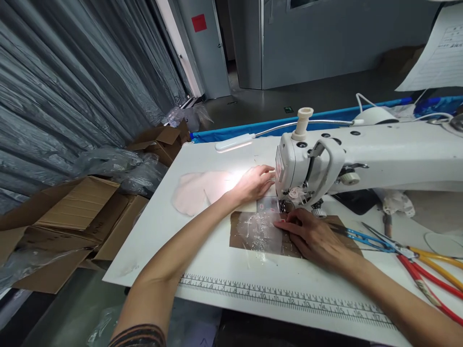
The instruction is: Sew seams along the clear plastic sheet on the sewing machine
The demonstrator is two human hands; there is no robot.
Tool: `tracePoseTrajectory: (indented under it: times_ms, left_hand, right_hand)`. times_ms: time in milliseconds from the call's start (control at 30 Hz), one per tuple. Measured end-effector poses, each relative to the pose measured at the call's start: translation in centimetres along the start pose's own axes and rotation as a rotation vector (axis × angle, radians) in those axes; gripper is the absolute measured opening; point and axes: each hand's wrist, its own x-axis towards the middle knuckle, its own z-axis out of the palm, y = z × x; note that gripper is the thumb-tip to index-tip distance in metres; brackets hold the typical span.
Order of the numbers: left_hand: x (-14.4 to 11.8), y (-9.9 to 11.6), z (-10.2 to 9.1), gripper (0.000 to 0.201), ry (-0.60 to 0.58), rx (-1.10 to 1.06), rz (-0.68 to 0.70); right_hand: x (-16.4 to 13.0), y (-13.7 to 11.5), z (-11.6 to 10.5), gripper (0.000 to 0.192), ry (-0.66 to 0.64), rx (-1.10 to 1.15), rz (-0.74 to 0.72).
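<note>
Left hand (255, 184) is spreading its fingers beside the sewing machine (289, 168); right hand (316, 236) is touching clear film (258, 233), pinching I cannot tell, lying near the worktop's (144, 246) front edge

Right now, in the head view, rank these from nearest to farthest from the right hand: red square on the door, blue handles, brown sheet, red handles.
1. Brown sheet: beneath the right hand.
2. Blue handles: right of the hand.
3. Red handles: farther right, lower.
4. Red square: far background, upper left.
</note>
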Motion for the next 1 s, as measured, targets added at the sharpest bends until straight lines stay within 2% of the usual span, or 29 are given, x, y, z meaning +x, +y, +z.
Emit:
tracePoseTrajectory:
  times_ms: [100, 200, 267, 333, 433, 533, 667, 767, 833, 1000]
  left_hand:
    - [-3.8, 2.1, -1.7, 0.017, 0.023, -0.049, 0.033]
    - [-7.1, 5.0, -2.9, 0.014, -0.046, -0.339, 0.208]
    - [-8.4, 6.5, -3.3, 0.015, -0.033, -0.432, 0.231]
    - [-9.0, 7.1, -3.3, 0.015, 0.033, -0.450, 0.208]
    - [-9.1, 7.1, -3.1, 0.012, 0.105, -0.368, 0.197]
    - [-8.9, 6.9, -2.6, 0.007, 0.126, -0.192, 0.233]
    - [-9.0, 7.4, -1.9, 0.013, 0.161, -0.006, 0.229]
    - [-8.9, 7.7, -1.5, 0.018, 0.195, 0.021, 0.151]
    - [-8.6, 7.5, -1.4, 0.020, 0.173, 0.036, 0.101]
    - [-6.5, 6.1, -1.2, 0.022, -0.011, 0.037, 0.102]
  right_hand:
    - [0.1, -0.2, -0.3, 0.037, 0.001, 0.009, 0.021]
    - [0.4, 0.1, -1.1, 0.039, -0.040, 0.092, 0.057]
    - [0.7, 0.8, -1.8, 0.040, -0.060, 0.148, 0.120]
    - [0.9, 1.6, -2.3, 0.039, -0.058, 0.145, 0.185]
    - [0.8, 2.3, -2.4, 0.040, -0.108, 0.051, 0.243]
    - [0.5, 2.1, -2.0, 0.041, -0.153, -0.056, 0.268]
    - [0.4, 1.4, -1.6, 0.042, -0.088, -0.145, 0.131]
    - [0.6, 1.1, -1.6, 0.041, -0.020, -0.191, 0.038]
    - [0.7, 1.1, -1.6, 0.041, -0.001, -0.200, 0.015]
    - [0.7, 1.1, -1.3, 0.040, 0.014, -0.204, -0.002]
